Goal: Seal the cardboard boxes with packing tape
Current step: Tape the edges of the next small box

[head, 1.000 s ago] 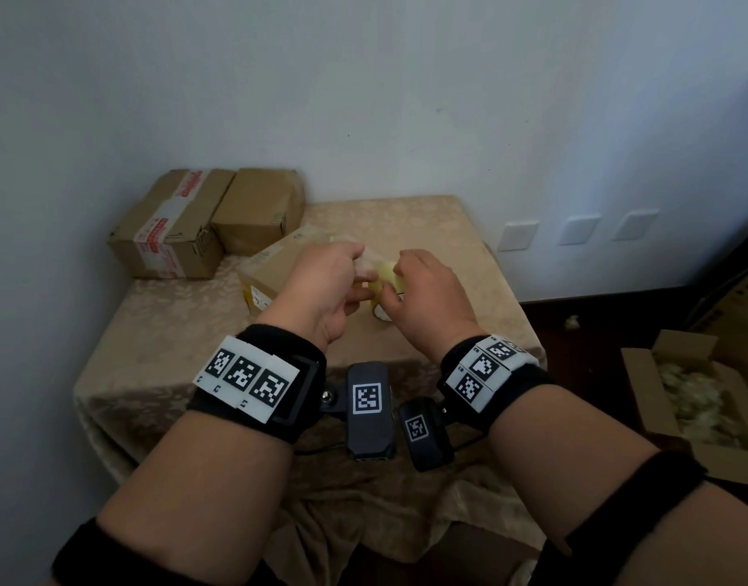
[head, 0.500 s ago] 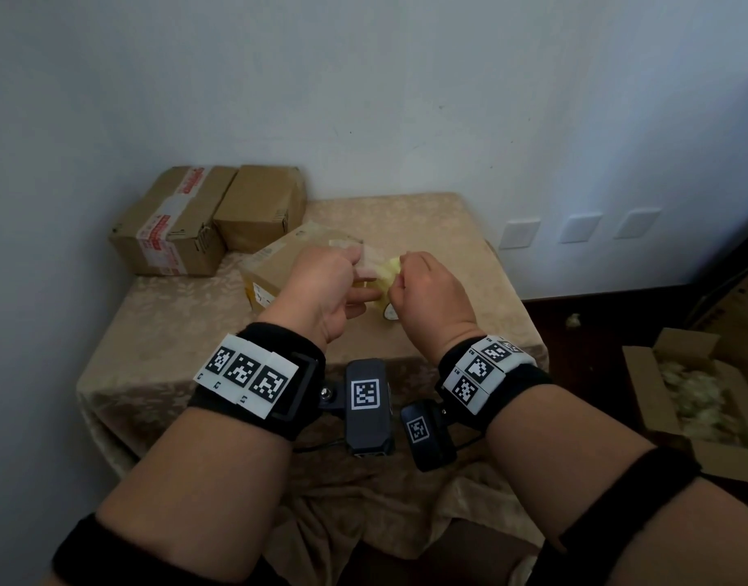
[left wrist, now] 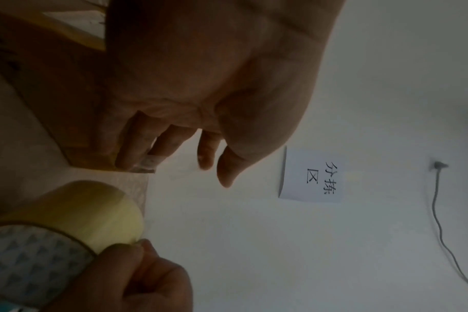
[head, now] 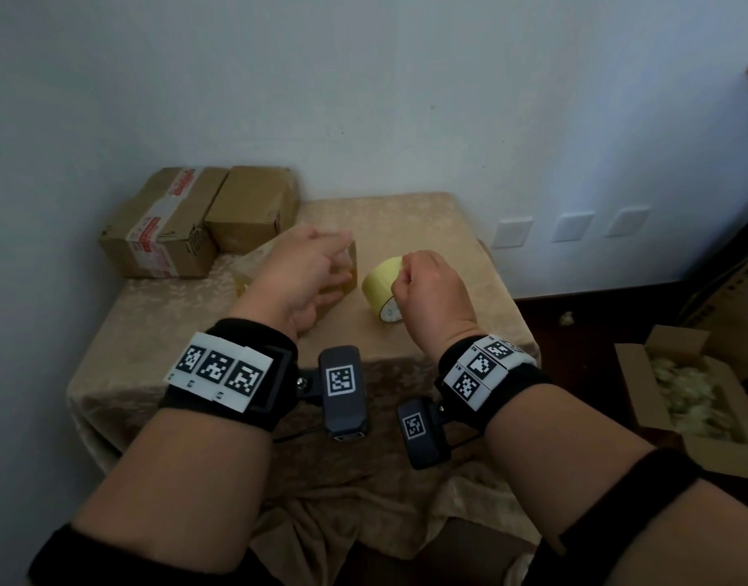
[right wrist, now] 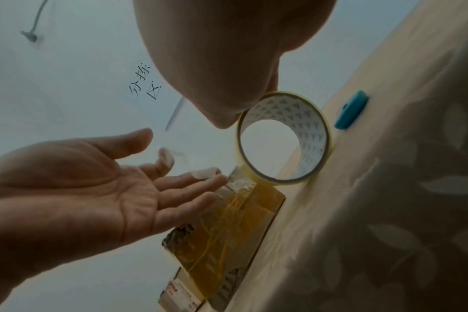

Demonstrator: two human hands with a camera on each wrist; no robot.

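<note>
- Cardboard boxes: two [head: 158,224] [head: 253,207] stand at the far-left corner of the surface [head: 427,222], against the wall, touching each other; the left one carries printed tape along its top.
- A third box [right wrist: 227,228] lies mid-surface, mostly hidden under the left hand [head: 298,274] in the head view; yellowish tape already crosses its end.
- Left grip: fingers straight and spread, holding nothing, fingertips [right wrist: 214,179] at the box's taped edge.
- Tape roll [head: 382,287] stands on edge just right of that box; the right hand [head: 431,289] pinches its outer layer at the top.
- Judged step: finding or lifting the free tape end. Next move likely needs the end peeled and drawn leftward over the box seam.
- A blue object [right wrist: 351,113] lies beyond the roll.
- Room: bare surface right of the roll up to the right edge; an open carton [head: 698,391] sits on the floor, well apart.
</note>
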